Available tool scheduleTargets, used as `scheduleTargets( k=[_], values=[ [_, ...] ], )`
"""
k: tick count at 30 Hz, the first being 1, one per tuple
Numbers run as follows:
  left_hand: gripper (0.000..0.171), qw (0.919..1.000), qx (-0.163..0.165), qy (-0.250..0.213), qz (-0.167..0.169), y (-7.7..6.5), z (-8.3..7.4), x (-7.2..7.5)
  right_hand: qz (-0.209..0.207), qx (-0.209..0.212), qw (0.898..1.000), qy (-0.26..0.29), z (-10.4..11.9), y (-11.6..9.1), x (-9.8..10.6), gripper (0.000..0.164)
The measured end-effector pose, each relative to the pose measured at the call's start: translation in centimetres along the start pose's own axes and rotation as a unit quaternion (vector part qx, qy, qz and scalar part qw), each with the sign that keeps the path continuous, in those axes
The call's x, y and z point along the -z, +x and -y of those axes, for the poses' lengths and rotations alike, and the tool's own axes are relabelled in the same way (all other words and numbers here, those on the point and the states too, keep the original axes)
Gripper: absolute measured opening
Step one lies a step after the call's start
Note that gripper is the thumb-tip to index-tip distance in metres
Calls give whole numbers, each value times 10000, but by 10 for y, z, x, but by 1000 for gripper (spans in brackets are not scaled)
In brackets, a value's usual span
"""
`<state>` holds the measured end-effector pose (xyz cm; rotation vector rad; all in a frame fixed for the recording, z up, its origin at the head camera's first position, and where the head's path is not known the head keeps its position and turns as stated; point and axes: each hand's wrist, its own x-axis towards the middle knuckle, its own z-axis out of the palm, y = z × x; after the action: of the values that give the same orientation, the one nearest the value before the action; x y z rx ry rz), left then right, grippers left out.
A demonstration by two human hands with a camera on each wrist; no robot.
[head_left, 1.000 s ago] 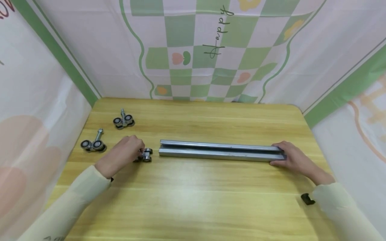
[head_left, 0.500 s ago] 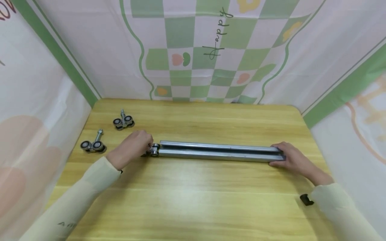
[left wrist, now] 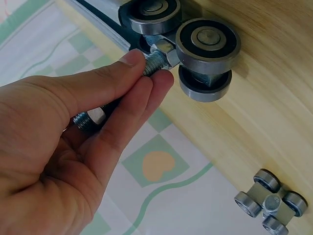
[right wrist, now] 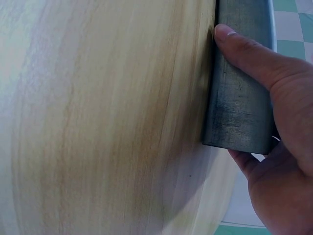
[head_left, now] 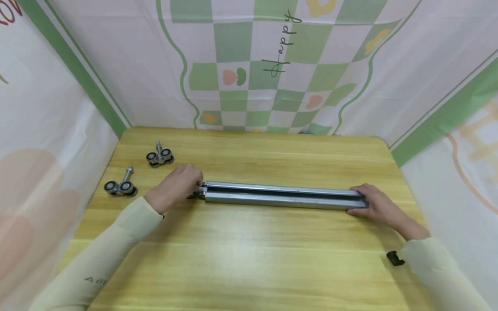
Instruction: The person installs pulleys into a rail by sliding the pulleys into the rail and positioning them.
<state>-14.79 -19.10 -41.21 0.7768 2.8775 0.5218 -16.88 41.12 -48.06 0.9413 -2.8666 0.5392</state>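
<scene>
A long metal channel track (head_left: 280,194) lies across the table with its slot facing up. At its left end, my left hand (head_left: 177,185) pinches the threaded bolt of a roller trolley (left wrist: 208,46) between thumb and fingers. The trolley's front wheels sit at the mouth of the track, partly inside it; the rear wheels (left wrist: 205,85) are still outside. My right hand (head_left: 375,205) grips the track's right end, thumb on the near side (right wrist: 239,98) and fingers around the far side.
Two more roller trolleys rest at the table's left: one nearer (head_left: 120,186) and one farther back (head_left: 159,155), bolts pointing away. The wooden table (head_left: 249,255) is bounded by printed cloth (head_left: 249,65) at the back and sides.
My left hand has moved right with the trolley, from apart from the track to its left end, and the front wheels have entered the opening. My right hand stays on the track.
</scene>
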Motion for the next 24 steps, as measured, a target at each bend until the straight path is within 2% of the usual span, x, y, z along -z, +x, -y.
scheduleTargets(
  k=[5,9,13,16,24],
  values=[
    [37,9999,-85,133,-35,3,-1,0,27,-22,10000,36,1,0,1,62],
    [36,9998,-172,107,-56,4,-3,-1,34,-28,10000,26,1,1,2,61],
    [41,9996,-278,41,-78,5,-6,-2,61,-52,10000,8,2,1,3,61],
    [43,9997,-253,-46,-50,6,-9,-2,94,-85,9999,13,3,1,3,61],
    [36,9994,-326,119,-81,12,-15,-5,123,-116,9998,41,3,1,3,61]
  ],
)
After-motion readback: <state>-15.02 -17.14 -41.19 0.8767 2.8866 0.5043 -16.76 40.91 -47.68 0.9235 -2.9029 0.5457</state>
